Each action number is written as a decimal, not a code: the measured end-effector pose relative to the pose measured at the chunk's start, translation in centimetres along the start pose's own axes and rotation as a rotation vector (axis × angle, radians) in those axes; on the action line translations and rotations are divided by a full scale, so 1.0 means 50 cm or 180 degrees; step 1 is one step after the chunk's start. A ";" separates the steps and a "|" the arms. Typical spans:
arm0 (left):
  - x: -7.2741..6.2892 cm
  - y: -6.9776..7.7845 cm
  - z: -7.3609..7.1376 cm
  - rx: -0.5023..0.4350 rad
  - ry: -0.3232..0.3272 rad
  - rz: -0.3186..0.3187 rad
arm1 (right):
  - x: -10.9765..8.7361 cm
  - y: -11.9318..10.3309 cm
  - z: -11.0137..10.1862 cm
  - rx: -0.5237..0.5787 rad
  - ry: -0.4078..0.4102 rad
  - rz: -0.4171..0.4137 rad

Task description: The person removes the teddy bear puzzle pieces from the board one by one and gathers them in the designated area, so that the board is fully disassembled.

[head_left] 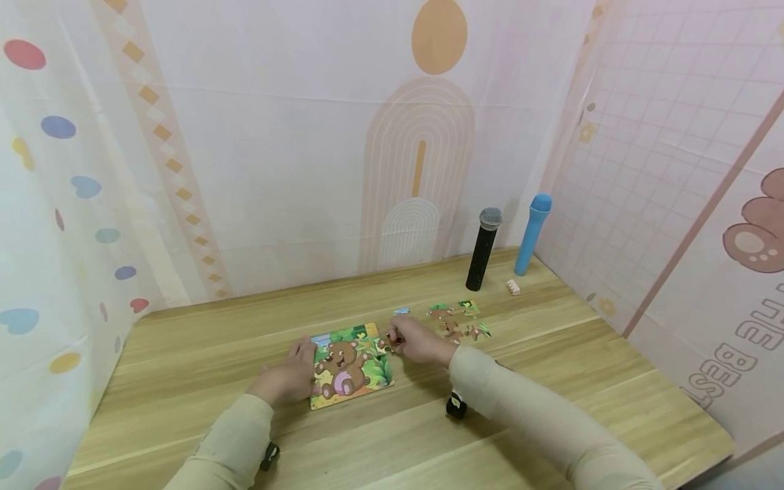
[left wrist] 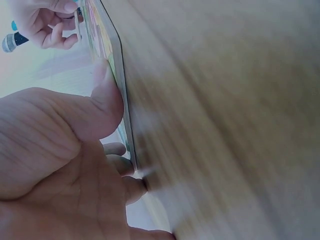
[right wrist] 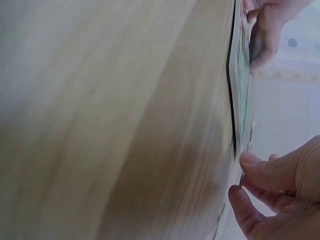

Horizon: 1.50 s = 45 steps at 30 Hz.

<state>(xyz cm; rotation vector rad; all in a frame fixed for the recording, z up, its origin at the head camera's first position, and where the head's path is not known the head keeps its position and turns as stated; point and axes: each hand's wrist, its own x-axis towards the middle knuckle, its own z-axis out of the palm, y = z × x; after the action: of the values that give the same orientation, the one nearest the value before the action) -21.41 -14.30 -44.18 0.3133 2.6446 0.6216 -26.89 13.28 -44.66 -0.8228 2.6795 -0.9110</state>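
Picture board [head_left: 348, 371] lies on the wooden table [head_left: 196, 361], between six and seven o'clock from the head view's centre. At its nine o'clock edge, the left hand [head_left: 290, 376] rests with its thumb pressing the border, fingers extended rather than clenched. Toward two o'clock of the board, the right hand [head_left: 421, 340] pinches a small piece [right wrist: 242, 179]. That hold looks slight, so a slip could drop the piece askew. Uneven thumb pressure could twist the board; a careless outward swing could scatter the loose pieces [head_left: 451, 328] near two o'clock.
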 end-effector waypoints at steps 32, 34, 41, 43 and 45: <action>-0.001 0.000 0.000 0.0079 -0.0015 -0.0007 | -0.016 0.075 -0.044 -0.0748 0.0159 0.0073; -0.001 0.000 0.000 0.0089 -0.0017 -0.0005 | -0.016 0.076 -0.045 -0.0805 0.0155 0.0066; 0.001 -0.001 0.002 0.0112 -0.0001 0.0004 | -0.021 0.070 -0.049 -0.0687 0.0165 -0.0006; 0.000 0.000 0.002 0.0094 0.0003 0.0000 | -0.023 0.064 -0.048 -0.0537 0.0153 -0.0024; -0.001 0.001 0.001 0.0075 -0.0002 -0.0005 | -0.023 0.055 -0.047 -0.0420 0.0136 -0.0057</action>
<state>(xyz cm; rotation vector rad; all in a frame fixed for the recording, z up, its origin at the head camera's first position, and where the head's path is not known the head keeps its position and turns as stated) -21.33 -14.25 -44.20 0.3184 2.6530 0.5903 -27.96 16.93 -44.48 -0.8650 2.7986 -0.7706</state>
